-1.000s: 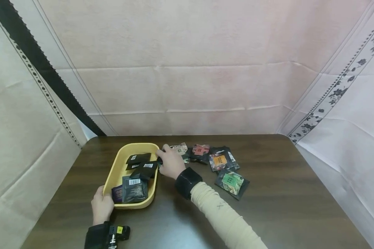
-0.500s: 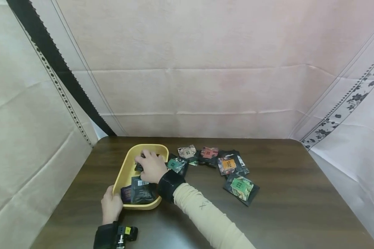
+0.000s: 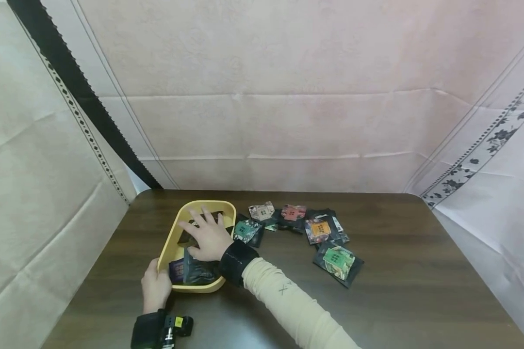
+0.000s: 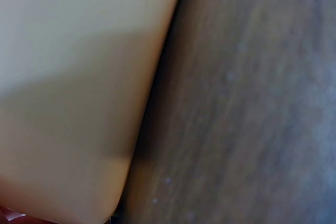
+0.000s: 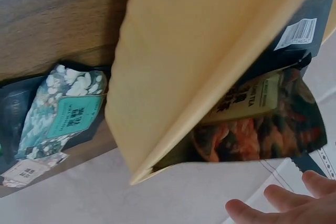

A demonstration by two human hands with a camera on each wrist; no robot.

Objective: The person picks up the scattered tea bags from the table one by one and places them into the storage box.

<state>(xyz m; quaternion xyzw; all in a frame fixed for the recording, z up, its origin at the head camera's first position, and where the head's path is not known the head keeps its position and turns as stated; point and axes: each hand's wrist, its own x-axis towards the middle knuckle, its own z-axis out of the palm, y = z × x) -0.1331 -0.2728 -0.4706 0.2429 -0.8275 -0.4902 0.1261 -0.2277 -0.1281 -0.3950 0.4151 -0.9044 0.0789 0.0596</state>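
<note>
1. Your right hand (image 3: 208,239) spreads above the yellow basket (image 3: 196,290), covering the way down into its middle.
2. Your left hand (image 3: 155,287) blocks the basket's near left corner.
3. A teal-labelled packet (image 3: 247,230) crowds the right wall, with more packets beyond.
4. Your right sleeve (image 3: 292,300) crosses the near tabletop (image 3: 410,281); bare wood opens rightward.
5. Hanging cloth (image 3: 262,126) closes the back.

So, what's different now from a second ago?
The right hand has moved left, from the right rim of the yellow tray to over its inside. Its fingers, bent half a second ago, are now spread and hold nothing; whether they let something go is hidden. The left hand still holds the tray's near left corner, and the green-labelled packet on the table lies as before.
</note>
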